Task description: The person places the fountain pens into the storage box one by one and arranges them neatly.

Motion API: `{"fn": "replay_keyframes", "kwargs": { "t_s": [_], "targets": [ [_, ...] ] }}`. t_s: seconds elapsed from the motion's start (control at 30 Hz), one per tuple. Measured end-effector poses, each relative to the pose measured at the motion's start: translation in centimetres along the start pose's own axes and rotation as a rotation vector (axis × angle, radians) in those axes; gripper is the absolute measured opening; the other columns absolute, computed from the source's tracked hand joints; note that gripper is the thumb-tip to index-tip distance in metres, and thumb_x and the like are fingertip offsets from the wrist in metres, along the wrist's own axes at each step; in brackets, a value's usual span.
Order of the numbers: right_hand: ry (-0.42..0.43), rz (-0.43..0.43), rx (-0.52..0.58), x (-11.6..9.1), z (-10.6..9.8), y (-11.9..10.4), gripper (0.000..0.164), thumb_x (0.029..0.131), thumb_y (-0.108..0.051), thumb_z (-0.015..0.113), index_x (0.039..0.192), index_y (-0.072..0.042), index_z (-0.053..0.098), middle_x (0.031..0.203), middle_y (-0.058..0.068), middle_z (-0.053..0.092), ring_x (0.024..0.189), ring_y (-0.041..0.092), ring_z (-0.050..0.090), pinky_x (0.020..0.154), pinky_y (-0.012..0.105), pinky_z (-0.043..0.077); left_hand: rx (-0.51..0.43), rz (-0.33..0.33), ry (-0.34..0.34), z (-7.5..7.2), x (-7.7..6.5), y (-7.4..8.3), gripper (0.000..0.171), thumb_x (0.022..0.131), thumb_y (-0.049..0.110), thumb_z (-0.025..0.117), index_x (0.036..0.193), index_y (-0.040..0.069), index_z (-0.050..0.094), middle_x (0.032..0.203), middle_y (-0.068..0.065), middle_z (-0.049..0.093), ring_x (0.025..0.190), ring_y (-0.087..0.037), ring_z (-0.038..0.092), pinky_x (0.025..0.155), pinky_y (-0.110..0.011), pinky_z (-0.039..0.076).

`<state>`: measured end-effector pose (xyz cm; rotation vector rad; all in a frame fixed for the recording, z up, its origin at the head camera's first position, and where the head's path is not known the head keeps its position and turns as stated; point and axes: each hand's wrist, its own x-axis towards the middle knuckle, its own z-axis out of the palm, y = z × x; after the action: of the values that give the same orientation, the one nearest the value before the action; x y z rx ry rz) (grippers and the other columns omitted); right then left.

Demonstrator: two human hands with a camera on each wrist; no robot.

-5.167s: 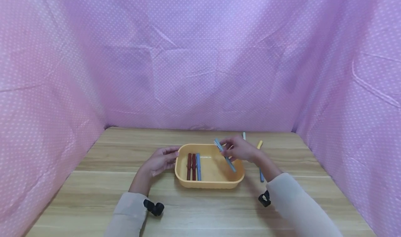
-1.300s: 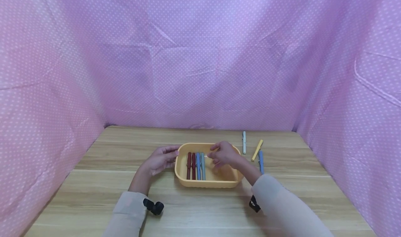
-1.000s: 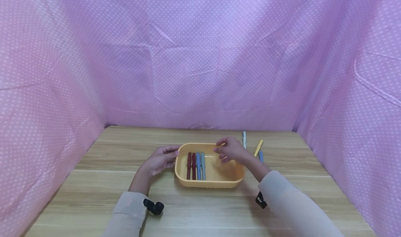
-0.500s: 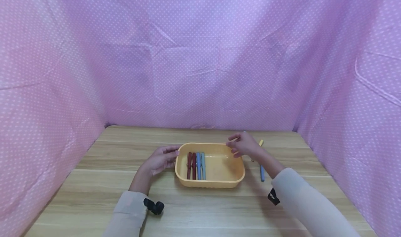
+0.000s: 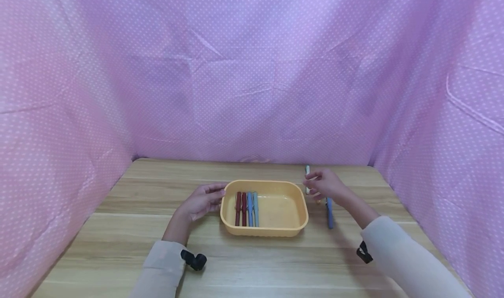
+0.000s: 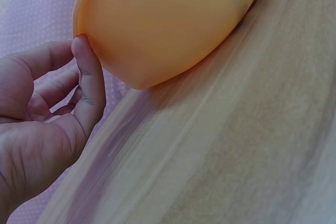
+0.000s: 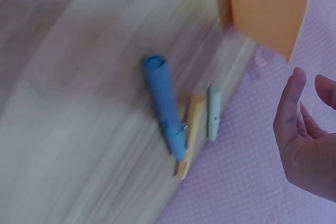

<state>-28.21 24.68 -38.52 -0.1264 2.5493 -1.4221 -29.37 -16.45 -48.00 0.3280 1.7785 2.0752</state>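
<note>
A yellow plastic basket [image 5: 264, 232] sits on the table, two dark red pens [image 5: 238, 209], a blue pen [image 5: 250, 210] and a pale blue-green pen [image 5: 256, 210] side by side in its left part. At the basket's left end, my left hand [image 5: 201, 202] pinches the rim between thumb and finger, seen closely in the left wrist view. My right hand [image 5: 327, 186] hovers right of the basket with loosely bent fingers, holding nothing. Near its fingertips lies a whitish pen [image 5: 307, 171], partly covered. A yellow pen [image 7: 194, 124] and another blue pen [image 7: 164, 95] lie beyond.
The wooden table [image 5: 252, 271] extends in front of the basket and to both sides. Pink dotted cloth [image 5: 252, 92] hangs behind the table and along its sides. Each sleeve carries a black wrist mount [image 5: 194, 260].
The pale blue-green pen, earlier in my right hand, now lies in the basket beside the blue one. Since letting go, the right hand has moved right, out over the whitish pen. The left hand stays.
</note>
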Motion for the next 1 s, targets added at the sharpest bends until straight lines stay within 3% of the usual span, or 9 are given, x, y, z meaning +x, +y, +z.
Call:
{"fn": "replay_keyframes", "kwargs": {
  "t_s": [0.3, 0.77, 1.0],
  "targets": [
    [0.041, 0.031, -0.044, -1.0, -1.6, 2.7, 0.044, 0.1, -0.013, 0.066, 0.132, 0.015, 0.052, 0.103, 0.024, 0.066, 0.078, 0.025, 0.067, 0.075, 0.045, 0.063, -0.014, 0.004, 0.001, 0.2, -0.1, -0.1, 0.046, 0.105, 0.006, 0.056, 0.147, -0.009, 0.045, 0.118, -0.014, 0.068, 0.093, -0.019, 0.067, 0.084, -0.035, 0.059],
    [0.089, 0.069, -0.121, -2.1, -3.7, 6.3, 0.042, 0.1, -0.016, 0.065, 0.128, 0.014, 0.057, 0.092, 0.018, 0.067, 0.076, 0.023, 0.066, 0.069, 0.042, 0.061, -0.016, 0.001, 0.014, 0.4, -0.2, -0.1, 0.046, 0.105, 0.006, 0.056, 0.146, -0.01, 0.046, 0.115, -0.011, 0.068, 0.092, -0.018, 0.066, 0.082, -0.033, 0.059],
    [0.075, 0.112, -0.047, -2.4, -3.6, 7.7, 0.044, 0.1, -0.009, 0.063, 0.133, 0.017, 0.049, 0.096, 0.018, 0.068, 0.078, 0.023, 0.066, 0.071, 0.042, 0.062, -0.014, 0.0, 0.023, 0.6, -0.3, 0.0, 0.046, 0.104, 0.007, 0.057, 0.146, -0.009, 0.046, 0.116, -0.012, 0.068, 0.092, -0.017, 0.066, 0.082, -0.034, 0.059]
  ]
}}
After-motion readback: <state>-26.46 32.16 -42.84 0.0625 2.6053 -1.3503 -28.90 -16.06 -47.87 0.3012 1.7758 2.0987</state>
